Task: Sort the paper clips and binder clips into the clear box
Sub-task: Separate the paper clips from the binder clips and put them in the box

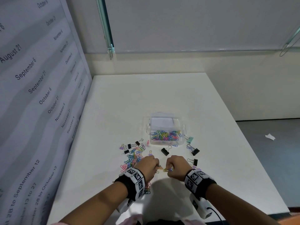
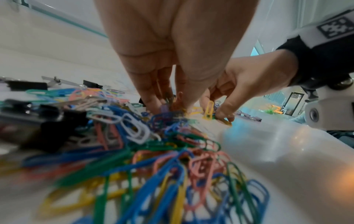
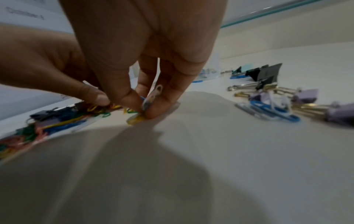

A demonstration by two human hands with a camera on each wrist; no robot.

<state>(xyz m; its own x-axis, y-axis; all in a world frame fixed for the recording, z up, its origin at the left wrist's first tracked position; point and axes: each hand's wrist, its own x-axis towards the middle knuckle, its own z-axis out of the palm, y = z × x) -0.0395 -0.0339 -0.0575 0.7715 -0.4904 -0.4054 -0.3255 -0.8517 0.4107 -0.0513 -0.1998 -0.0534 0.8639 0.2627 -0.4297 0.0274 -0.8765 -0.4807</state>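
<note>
A: Where were our hands?
B: Our left hand (image 1: pixel 148 164) and right hand (image 1: pixel 176 165) pinched paper clips (image 1: pixel 165 169) on the white surface (image 1: pixel 219 159), near its front edge, the clear box (image 1: pixel 165 130) beyond.
A: Any writing?
B: The left panel (image 1: pixel 32 95) read "September 6", "October 21".

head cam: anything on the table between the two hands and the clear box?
Yes. In the head view a black binder clip lies on the table between the right hand and the clear box, and a small purple binder clip lies just beyond the left hand.
</note>
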